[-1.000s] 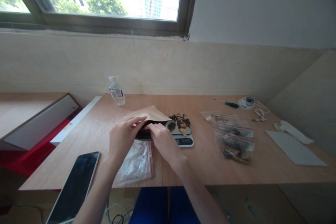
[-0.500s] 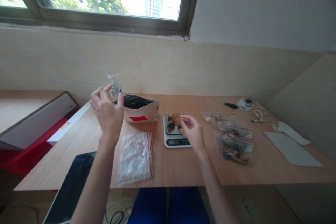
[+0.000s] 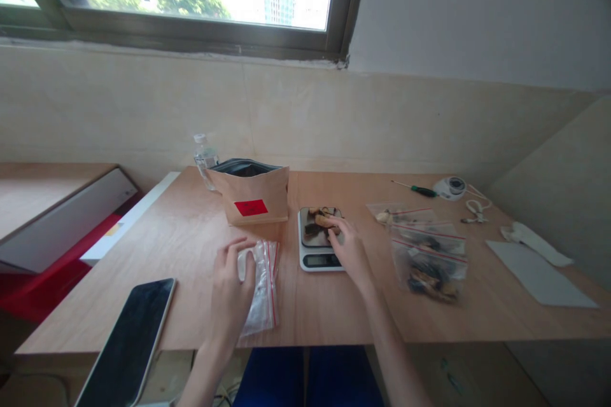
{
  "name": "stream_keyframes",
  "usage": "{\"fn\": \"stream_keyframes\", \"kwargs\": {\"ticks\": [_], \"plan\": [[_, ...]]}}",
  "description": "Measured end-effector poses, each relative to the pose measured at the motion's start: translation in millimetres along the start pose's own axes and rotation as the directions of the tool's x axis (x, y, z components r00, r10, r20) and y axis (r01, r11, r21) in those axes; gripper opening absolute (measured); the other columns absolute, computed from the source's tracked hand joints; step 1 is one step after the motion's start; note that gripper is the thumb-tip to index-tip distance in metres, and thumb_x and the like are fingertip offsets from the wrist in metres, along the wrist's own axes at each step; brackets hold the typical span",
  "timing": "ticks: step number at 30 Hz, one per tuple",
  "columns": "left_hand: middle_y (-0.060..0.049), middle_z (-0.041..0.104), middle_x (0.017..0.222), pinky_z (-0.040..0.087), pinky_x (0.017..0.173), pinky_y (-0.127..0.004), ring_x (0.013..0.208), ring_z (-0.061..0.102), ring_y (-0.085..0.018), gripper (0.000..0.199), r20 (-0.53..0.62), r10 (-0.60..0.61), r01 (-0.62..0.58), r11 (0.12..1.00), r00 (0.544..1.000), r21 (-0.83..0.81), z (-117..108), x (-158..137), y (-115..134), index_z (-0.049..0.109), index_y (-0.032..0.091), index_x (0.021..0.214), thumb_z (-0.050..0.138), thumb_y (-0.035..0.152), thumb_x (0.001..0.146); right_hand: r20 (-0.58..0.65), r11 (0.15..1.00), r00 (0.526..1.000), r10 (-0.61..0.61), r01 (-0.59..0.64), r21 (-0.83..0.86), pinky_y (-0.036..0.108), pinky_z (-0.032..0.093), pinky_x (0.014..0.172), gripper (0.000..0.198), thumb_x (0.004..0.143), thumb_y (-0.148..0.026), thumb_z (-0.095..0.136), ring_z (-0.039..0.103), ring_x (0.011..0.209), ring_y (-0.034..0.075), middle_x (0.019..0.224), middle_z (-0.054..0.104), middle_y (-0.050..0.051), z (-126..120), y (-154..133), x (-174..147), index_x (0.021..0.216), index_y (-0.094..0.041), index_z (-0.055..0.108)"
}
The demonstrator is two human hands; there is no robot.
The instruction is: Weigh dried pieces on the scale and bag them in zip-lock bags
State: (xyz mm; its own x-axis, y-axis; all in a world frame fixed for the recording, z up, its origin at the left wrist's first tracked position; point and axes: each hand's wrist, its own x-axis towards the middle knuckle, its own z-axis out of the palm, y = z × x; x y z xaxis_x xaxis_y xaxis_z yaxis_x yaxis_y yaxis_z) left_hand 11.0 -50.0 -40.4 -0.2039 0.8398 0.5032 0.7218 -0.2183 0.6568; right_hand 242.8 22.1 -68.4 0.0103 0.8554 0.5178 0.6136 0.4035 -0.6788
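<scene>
My left hand (image 3: 233,273) hovers over or rests on a stack of clear zip bags (image 3: 262,305) with red strips, its thumb and fingers apart; whether it touches the plastic I cannot tell. My right hand (image 3: 349,245) is at a white kitchen scale (image 3: 305,261), covering its right side. Its fingertips touch brown dried pieces (image 3: 321,221), perhaps dried mushrooms, heaped on the scale's metal plate. The thumb is spread from the fingers. Behind my left hand stands an open kraft paper pouch (image 3: 252,194) with a dark lining and a red label.
Filled zip bags (image 3: 429,267) lie right of the scale. Farther right are a green screwdriver (image 3: 422,191), a white camera (image 3: 450,187) with its cable, and a pale sheet (image 3: 539,273). A clear bottle (image 3: 205,156) stands behind the pouch. A phone or tablet (image 3: 133,331) overhangs the front-left edge.
My left hand has dropped from beside the pouch to the zip bags. The pouch now stands taller and more upright. My right hand has lowered its dried piece onto the heap, fingers spreading.
</scene>
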Motion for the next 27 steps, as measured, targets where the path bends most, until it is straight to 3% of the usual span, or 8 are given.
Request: {"fn": "stream_keyframes", "kwargs": {"ticks": [4, 11, 13, 15, 19, 23, 27], "plan": [[-0.008, 0.057, 0.107, 0.046, 0.088, -0.041, 0.102, 0.056, -0.023, 0.021, 0.188, -0.008, 0.012, 1.0, 0.982, -0.017, 4.8, -24.1, -17.8, 0.058, 0.022, 0.096, 0.039, 0.028, 0.087, -0.028, 1.0, 0.999, 0.023, -0.023, 0.006, 0.041, 0.044, 0.09, 0.026, 0.085, -0.02, 0.042, 0.056, 0.102, 0.024, 0.105, 0.065, 0.01, -5.8, -0.8, 0.0, 0.099, -0.019, 0.063], [-0.008, 0.06, 0.092, 0.051, 0.073, -0.04, 0.082, 0.061, -0.024, 0.029, 0.216, -0.09, 0.072, 0.993, 0.972, 0.09, 13.8, -51.3, -46.6, 0.06, 0.02, 0.098, 0.045, 0.04, 0.084, -0.097, 0.99, 0.987, 0.127, -0.119, 0.079, 0.035, 0.045, 0.083, 0.025, 0.09, -0.023, 0.039, 0.058, 0.096, 0.021, 0.098, 0.065, 0.008, -22.4, -17.8, -33.1, 0.096, -0.019, 0.063], [-0.009, 0.059, 0.091, 0.05, 0.073, -0.043, 0.081, 0.06, -0.026, 0.034, 0.22, -0.075, 0.039, 0.986, 0.973, 0.161, 23.6, -54.3, -50.1, 0.06, 0.018, 0.099, 0.051, 0.045, 0.08, -0.028, 0.983, 0.989, 0.142, -0.138, 0.123, 0.033, 0.045, 0.082, 0.024, 0.09, -0.021, 0.039, 0.058, 0.093, 0.02, 0.096, 0.065, 0.007, -16.5, -32.3, -49.4, 0.094, -0.02, 0.063], [-0.01, 0.059, 0.09, 0.05, 0.072, -0.045, 0.08, 0.059, -0.028, 0.036, 0.213, -0.071, 0.027, 0.979, 0.974, 0.202, 32.6, -54.4, -51.4, 0.061, 0.018, 0.096, 0.054, 0.047, 0.077, 0.115, 0.974, 0.985, 0.127, -0.146, 0.173, 0.031, 0.045, 0.08, 0.024, 0.09, -0.017, 0.039, 0.059, 0.09, 0.019, 0.092, 0.065, 0.005, -5.5, -49.1, -65.0, 0.094, -0.021, 0.063], [-0.007, 0.059, 0.082, 0.05, 0.067, -0.038, 0.074, 0.06, -0.024, 0.027, 0.232, -0.105, 0.092, 0.993, 0.967, 0.069, 38.4, -50.3, -50.6, 0.058, 0.019, 0.079, 0.048, 0.045, 0.081, 0.363, 0.966, 0.929, 0.07, -0.154, 0.207, 0.031, 0.044, 0.083, 0.027, 0.087, -0.009, 0.04, 0.057, 0.092, 0.018, 0.09, 0.063, 0.003, 20.4, -76.3, -87.4, 0.095, -0.022, 0.062], [-0.004, 0.058, 0.076, 0.048, 0.062, -0.031, 0.066, 0.059, -0.019, 0.025, 0.273, -0.163, 0.181, 0.983, 0.948, -0.043, 31.2, -47.5, -45.9, 0.055, 0.02, 0.072, 0.046, 0.039, 0.084, 0.399, 0.945, 0.908, 0.127, -0.233, 0.229, 0.031, 0.046, 0.082, 0.026, 0.088, -0.011, 0.039, 0.057, 0.093, 0.018, 0.096, 0.062, 0.005, 39.1, -84.4, -97.3, 0.099, -0.021, 0.06], [-0.002, 0.061, 0.074, 0.046, 0.062, -0.03, 0.064, 0.057, -0.018, 0.022, 0.245, -0.2, 0.226, 0.971, 0.948, -0.082, 21.1, -47.1, -30.2, 0.059, 0.02, 0.079, 0.049, 0.04, 0.083, 0.352, 0.902, 0.9, 0.258, -0.354, 0.245, 0.032, 0.048, 0.078, 0.025, 0.089, -0.024, 0.043, 0.059, 0.086, 0.019, 0.103, 0.06, 0.008, 50.7, -82.4, -99.6, 0.112, -0.019, 0.054]]}}
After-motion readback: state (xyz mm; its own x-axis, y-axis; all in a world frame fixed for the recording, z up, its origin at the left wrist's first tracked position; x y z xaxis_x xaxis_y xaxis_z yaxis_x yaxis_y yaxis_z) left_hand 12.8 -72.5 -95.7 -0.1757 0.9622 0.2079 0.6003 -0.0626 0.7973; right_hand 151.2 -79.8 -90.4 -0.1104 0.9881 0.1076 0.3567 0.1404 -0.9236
